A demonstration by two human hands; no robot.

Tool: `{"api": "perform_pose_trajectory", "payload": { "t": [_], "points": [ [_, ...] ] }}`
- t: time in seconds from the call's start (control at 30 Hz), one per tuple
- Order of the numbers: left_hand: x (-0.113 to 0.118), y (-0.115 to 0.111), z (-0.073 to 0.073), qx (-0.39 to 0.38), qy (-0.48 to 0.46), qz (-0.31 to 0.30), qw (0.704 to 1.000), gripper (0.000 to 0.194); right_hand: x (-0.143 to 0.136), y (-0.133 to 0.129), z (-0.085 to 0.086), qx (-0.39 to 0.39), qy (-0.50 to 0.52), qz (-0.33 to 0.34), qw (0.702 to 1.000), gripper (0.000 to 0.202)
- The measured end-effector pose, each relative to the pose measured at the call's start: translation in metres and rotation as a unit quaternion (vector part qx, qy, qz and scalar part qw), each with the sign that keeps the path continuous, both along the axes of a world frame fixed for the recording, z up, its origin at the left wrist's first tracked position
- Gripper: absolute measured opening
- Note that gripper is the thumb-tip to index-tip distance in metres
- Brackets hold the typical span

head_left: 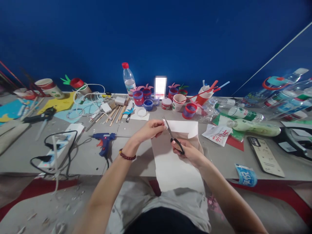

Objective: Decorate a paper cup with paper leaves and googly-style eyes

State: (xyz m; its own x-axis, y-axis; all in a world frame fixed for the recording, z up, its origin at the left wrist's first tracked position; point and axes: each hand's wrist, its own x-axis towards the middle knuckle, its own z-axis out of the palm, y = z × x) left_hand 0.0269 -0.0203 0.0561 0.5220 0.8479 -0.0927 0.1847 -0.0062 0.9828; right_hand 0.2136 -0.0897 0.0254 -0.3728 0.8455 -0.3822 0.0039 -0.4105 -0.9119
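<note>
Black-handled scissors (179,146) are in my right hand (186,151), fingers wrapped round the handles and blades pointing up and away. My left hand (156,127) pinches a small white piece of paper (165,124) beside the blade tips. Whether that piece joins the large sheet is unclear. Beneath both hands lies a large white sheet of paper (174,169), which runs over the table's front edge towards my lap. Its far right corner curls up. A beaded bracelet (127,156) circles my left wrist.
Left of the sheet lie a blue glue gun (104,143) and a power strip (60,146) with cables. Behind stand a paper cup (179,102), painted small cups and a bottle (128,79). On the right are a phone (265,156), a blue wrapper (246,175) and plastic bottles (246,113).
</note>
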Motion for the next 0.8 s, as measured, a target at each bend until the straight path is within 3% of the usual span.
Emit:
{"api": "perform_pose_trajectory", "payload": {
  "t": [0.13,0.33,0.5,0.67,0.8],
  "points": [
    [0.004,0.001,0.005,-0.046,-0.033,-0.005,0.998,0.029,-0.001,0.001,-0.003,-0.006,0.009,-0.017,1.000,0.054],
    [0.028,-0.021,-0.009,-0.091,-0.102,0.148,0.980,0.028,-0.006,0.004,-0.008,-0.035,0.025,-0.067,0.997,0.056],
    [0.049,-0.034,-0.025,-0.077,-0.135,0.221,0.963,0.030,-0.007,0.003,-0.011,-0.024,0.034,-0.073,0.996,0.056],
    [0.056,-0.028,-0.036,-0.027,-0.169,0.217,0.961,0.032,-0.004,0.003,-0.002,-0.022,0.022,-0.066,0.997,0.057],
    [0.050,-0.021,-0.036,0.018,-0.153,0.183,0.971,0.033,0.004,0.003,0.003,0.006,-0.019,-0.073,0.997,0.055]
  ]
}}
